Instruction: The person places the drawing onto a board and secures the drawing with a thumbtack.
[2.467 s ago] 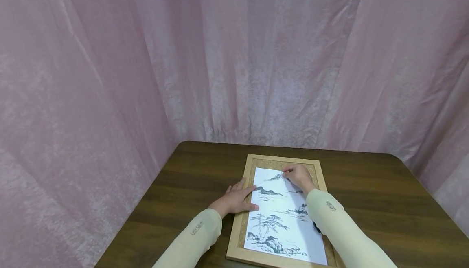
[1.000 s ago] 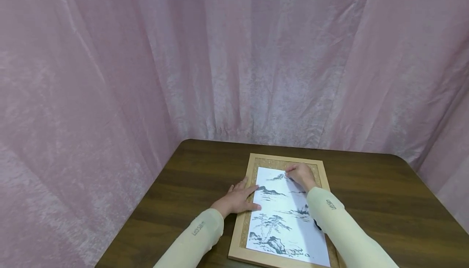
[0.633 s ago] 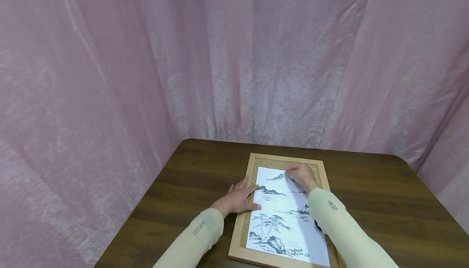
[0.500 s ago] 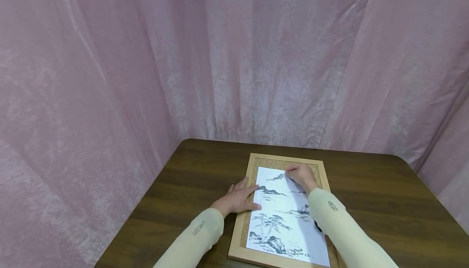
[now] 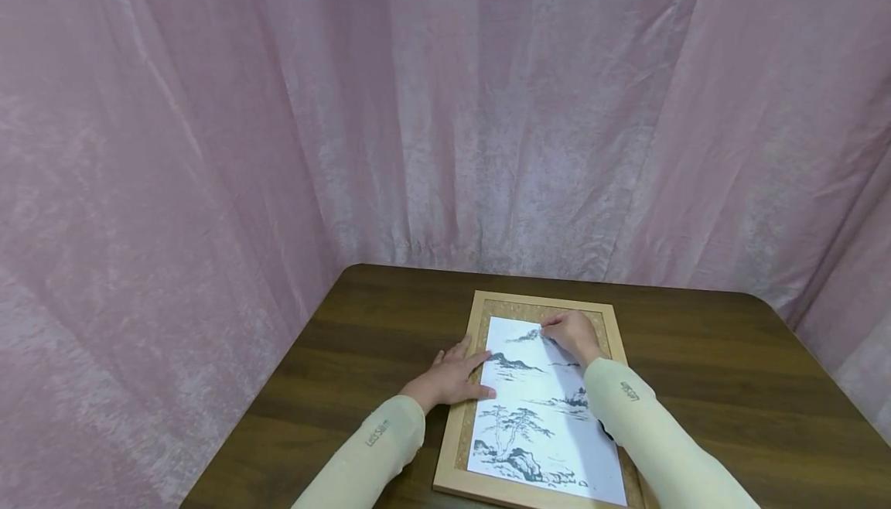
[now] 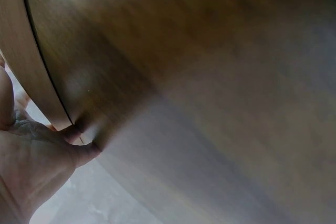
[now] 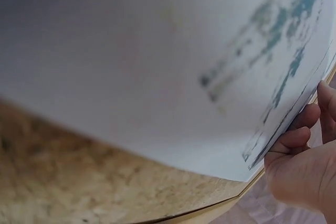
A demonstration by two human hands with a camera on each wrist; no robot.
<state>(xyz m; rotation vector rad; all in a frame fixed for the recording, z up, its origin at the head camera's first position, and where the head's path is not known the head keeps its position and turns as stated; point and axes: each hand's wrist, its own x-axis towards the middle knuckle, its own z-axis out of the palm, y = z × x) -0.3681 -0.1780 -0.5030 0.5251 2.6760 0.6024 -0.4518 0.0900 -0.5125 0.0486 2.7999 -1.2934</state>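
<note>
A white sheet of paper (image 5: 536, 385) printed with an ink landscape lies on a wood-framed cork board (image 5: 508, 309). My left hand (image 5: 448, 379) spreads across the board's left rim, its index finger and thumb touching the paper's left edge. In the left wrist view, two fingertips of that hand (image 6: 39, 156) press the tabletop beside the frame (image 6: 26, 51). My right hand (image 5: 572, 334) bends over the paper's top edge, thumb and finger drawn together. The right wrist view has this hand (image 7: 304, 169) with curled fingers against the paper (image 7: 131, 77); I cannot tell what the fingertips pinch.
The board rests on a dark brown wooden table (image 5: 390, 323) with rounded far corners. Pink velvet curtains (image 5: 445, 107) hang behind and beside it. A small black object (image 5: 604, 430) pokes out beside the right sleeve (image 5: 654, 432).
Over the earliest interval the whole scene shifts slightly rightward in the head view. Both hands, the paper and the board keep the same positions relative to one another.
</note>
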